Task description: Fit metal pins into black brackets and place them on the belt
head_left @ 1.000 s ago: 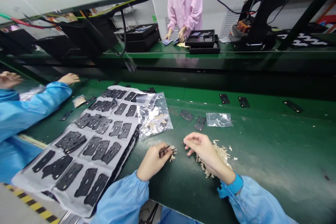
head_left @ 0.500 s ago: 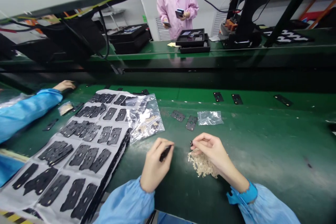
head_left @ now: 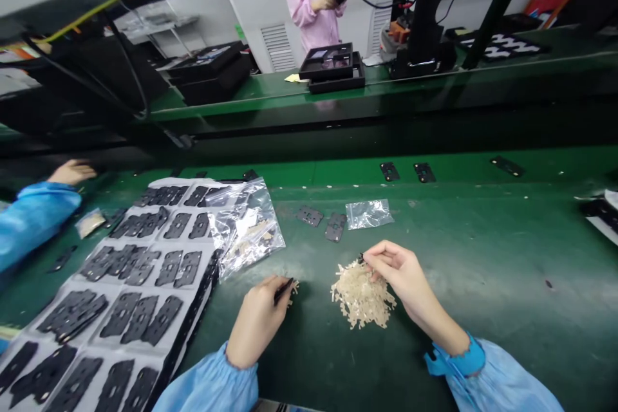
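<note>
A: What are the hands doing?
B: The left hand (head_left: pixel 258 318) is closed on a thin black strip (head_left: pixel 284 290); the right hand (head_left: pixel 403 277) pinches a tiny dark bit (head_left: pixel 361 259) at its fingertips.

A: What's closest to them?
B: A pile of beige scraps (head_left: pixel 360 296) sits at the right hand's 8 o'clock, just under the tiny dark bit; a few loose scraps (head_left: pixel 294 286) lie beside the strip.

A: And farther out?
B: A plastic bag (head_left: pixel 246 232) lies at the left hand's 12 o'clock; a sheet of black parts (head_left: pixel 120 283) lies at its 9 o'clock on the green bench (head_left: pixel 483 257); a co-worker's hand (head_left: pixel 72 172) is beyond that, at 10 o'clock; a person in a pink coat (head_left: pixel 309 6) stands across the line, at 12 o'clock.
</note>
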The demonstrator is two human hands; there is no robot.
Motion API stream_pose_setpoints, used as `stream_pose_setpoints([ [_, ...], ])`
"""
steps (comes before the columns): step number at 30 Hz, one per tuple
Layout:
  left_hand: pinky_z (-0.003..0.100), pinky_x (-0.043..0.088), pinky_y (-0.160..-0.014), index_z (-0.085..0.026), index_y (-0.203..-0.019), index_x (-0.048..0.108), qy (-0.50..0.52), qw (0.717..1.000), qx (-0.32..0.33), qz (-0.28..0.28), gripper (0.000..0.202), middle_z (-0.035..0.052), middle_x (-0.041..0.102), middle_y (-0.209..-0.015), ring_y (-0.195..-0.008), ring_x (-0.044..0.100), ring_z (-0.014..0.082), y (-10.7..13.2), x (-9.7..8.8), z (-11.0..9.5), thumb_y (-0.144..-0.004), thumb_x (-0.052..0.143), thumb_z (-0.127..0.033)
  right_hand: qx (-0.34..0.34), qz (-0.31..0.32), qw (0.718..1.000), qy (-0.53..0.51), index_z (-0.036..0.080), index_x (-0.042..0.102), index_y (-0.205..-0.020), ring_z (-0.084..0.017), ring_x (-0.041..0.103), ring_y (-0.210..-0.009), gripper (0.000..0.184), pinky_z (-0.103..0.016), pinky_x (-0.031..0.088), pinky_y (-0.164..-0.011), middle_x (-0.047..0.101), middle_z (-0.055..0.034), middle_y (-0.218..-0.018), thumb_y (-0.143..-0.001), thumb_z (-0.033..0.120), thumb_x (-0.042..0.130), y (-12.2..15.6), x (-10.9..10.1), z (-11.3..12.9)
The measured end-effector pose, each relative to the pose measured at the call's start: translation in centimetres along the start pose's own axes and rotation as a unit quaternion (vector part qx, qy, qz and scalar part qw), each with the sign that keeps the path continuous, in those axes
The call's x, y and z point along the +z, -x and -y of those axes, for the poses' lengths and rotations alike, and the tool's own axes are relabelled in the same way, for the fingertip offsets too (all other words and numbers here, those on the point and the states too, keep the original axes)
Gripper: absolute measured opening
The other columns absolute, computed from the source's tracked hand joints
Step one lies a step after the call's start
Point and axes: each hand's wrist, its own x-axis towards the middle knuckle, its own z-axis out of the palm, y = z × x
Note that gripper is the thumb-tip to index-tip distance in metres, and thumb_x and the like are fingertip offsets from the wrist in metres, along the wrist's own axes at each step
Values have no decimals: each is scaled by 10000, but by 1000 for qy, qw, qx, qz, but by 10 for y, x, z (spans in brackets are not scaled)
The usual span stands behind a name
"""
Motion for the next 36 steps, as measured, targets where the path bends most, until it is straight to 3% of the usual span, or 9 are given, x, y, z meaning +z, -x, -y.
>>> stream_pose_setpoints([
  [5, 253, 375, -521, -194, -694, 515, -24, 998, -27, -48, 187, -3, 525, -624, -552, 525, 156, 0, 3, -5, -839, 502, -312, 1, 17, 1000, 0, 157, 596, -721, -126, 555, -509, 251, -240, 471, -489, 604, -7, -583, -708, 380, 712, 1, 7, -9],
  [8, 245, 415, -602, -195, -864, 554, 92, 991, 25, -98, 75, 11, 548, -741, -644, 542, 142, -2, -5, -32, -856, 496, -241, 13, 27, 999, -23, 156, 588, -724, -134, 575, -538, 246, -246, 495, -514, 620, -16, -600, -707, 363, 720, 3, 12, -11],
  [10, 232, 427, -634, -195, -872, 571, 166, 975, 78, -122, 67, 23, 559, -793, -689, 549, 131, -4, -6, -56, -852, 508, -194, 14, 34, 999, -40, 158, 585, -734, -142, 592, -575, 236, -250, 510, -541, 628, -22, -617, -718, 354, 714, 5, 15, -10],
  [13, 227, 441, -681, -196, -914, 593, 212, 959, 139, -130, 106, 36, 570, -842, -742, 561, 129, -11, 3, -87, -831, 541, -155, -2, 29, 998, -58, 160, 587, -738, -142, 600, -635, 215, -241, 522, -561, 627, -25, -694, -732, 339, 706, 8, 17, -6],
  [16, 235, 446, -687, -197, -986, 598, 214, 956, 161, -122, 176, 42, 568, -846, -738, 562, 129, -20, 17, -102, -833, 532, -140, -18, 17, 997, -77, 163, 592, -726, -127, 593, -659, 191, -228, 529, -564, 614, -27, -805, -741, 320, 699, 11, 16, 1],
  [22, 240, 443, -685, -184, -936, 619, 224, 954, 168, -104, 168, 40, 574, -829, -731, 558, 129, -38, 26, -107, -831, 505, -120, -44, 11, 995, -90, 162, 610, -697, -131, 582, -678, 184, -239, 552, -554, 585, -28, -828, -732, 321, 695, 12, 12, 9],
  [28, 206, 389, -535, -155, -666, 602, 331, 941, 70, -20, 132, -4, 528, -642, -575, 492, 101, -63, 25, -113, -787, 556, -181, -48, -28, 997, -60, 166, 646, -764, -147, 583, -677, 181, -249, 567, -521, 580, -25, -772, -698, 319, 716, 5, 2, 10],
  [32, 208, 397, -559, -148, -658, 602, 380, 924, 40, 31, 125, -11, 523, -629, -586, 502, 104, -66, 27, -110, -767, 569, -199, -46, -18, 999, -15, 166, 645, -772, -125, 570, -591, 151, -233, 558, -492, 569, -10, -688, -732, 306, 684, 4, 0, 7],
  [36, 214, 395, -574, -146, -655, 600, 386, 921, 34, 29, 126, -12, 517, -634, -598, 503, 106, -64, 28, -105, -764, 560, -193, -84, -27, 994, 58, 179, 640, -778, -130, 565, -620, 99, -239, 569, -486, 559, -26, -776, -769, 278, 648, 5, 0, 1],
])
